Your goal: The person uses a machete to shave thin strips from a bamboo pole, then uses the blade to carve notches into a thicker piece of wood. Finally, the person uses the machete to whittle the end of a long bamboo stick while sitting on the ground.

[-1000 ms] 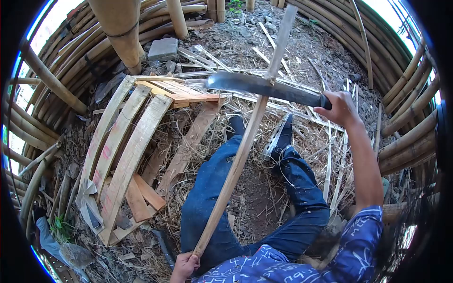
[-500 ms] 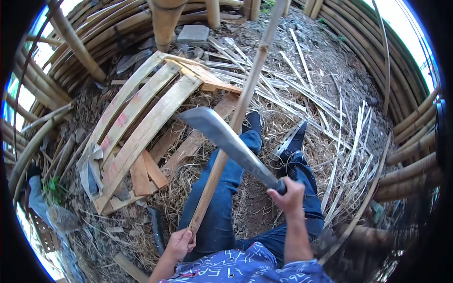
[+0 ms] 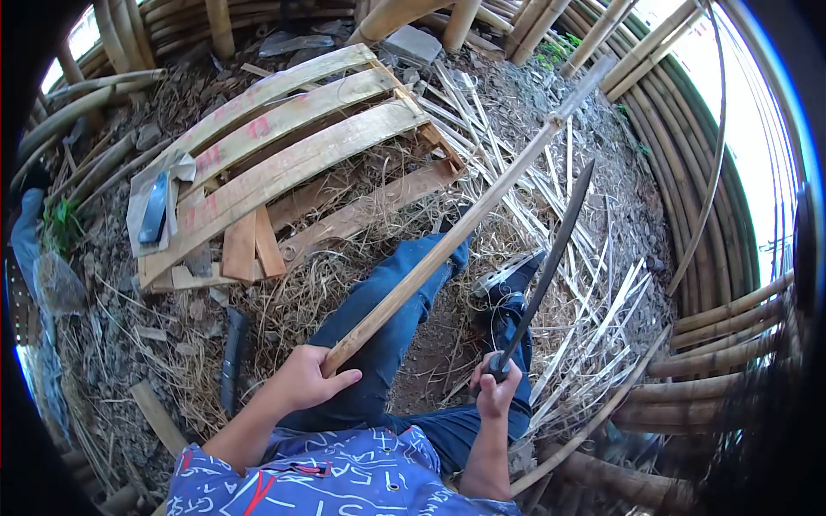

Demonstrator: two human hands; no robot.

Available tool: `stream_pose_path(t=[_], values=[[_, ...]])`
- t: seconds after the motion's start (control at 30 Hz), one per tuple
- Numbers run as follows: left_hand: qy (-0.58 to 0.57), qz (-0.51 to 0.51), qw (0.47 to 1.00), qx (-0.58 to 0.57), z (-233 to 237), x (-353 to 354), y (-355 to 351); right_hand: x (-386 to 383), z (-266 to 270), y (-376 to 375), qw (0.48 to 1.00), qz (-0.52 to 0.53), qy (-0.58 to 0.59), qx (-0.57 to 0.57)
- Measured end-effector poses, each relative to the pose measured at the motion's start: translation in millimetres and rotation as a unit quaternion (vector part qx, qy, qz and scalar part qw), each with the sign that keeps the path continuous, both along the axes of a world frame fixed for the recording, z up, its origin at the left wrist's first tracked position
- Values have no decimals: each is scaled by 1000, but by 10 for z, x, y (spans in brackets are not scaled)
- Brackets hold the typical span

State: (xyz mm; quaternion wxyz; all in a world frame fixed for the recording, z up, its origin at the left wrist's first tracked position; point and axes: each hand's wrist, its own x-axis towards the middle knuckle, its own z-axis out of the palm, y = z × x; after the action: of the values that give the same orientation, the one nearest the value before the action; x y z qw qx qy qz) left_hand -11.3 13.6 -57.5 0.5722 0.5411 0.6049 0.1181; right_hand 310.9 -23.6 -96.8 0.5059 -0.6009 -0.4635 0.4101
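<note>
My left hand (image 3: 311, 377) is wrapped round the lower end of a long bamboo pole (image 3: 456, 232), its thumb along the side. The pole slants up and right across my left thigh. My right hand (image 3: 496, 384) grips the dark handle of a machete (image 3: 556, 249) beside my right leg. The blade points up and slightly right, seen nearly edge-on, apart from the pole. A second dark-handled tool or sheath (image 3: 232, 361) lies on the ground left of my left thigh.
A slatted wooden pallet (image 3: 292, 168) lies at the upper left, with a phone (image 3: 154, 208) on a cloth on its corner. Split bamboo strips (image 3: 594, 318) are scattered to the right. Bamboo walls (image 3: 688, 206) stand around. A grey block (image 3: 413, 45) is at the top.
The machete has swung from pointing up-left across the pole to pointing up-right, away from it. The pole leans further right. My view has turned, and both hands sit differently in it.
</note>
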Motion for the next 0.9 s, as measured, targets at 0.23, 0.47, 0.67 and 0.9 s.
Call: stream_pose_path(t=[0.23,0.47,0.67,0.9], values=[[99,-69,985,121,214,-5,115,-389,127,-13,997,52,-34,-46],[171,-144,941,253,184,247,197,-759,474,227,946,131,-295,-24],[170,-120,952,223,108,325,126,-809,602,445,913,150,-375,-53],[146,-110,959,218,42,278,123,-653,710,631,862,181,-474,-4]])
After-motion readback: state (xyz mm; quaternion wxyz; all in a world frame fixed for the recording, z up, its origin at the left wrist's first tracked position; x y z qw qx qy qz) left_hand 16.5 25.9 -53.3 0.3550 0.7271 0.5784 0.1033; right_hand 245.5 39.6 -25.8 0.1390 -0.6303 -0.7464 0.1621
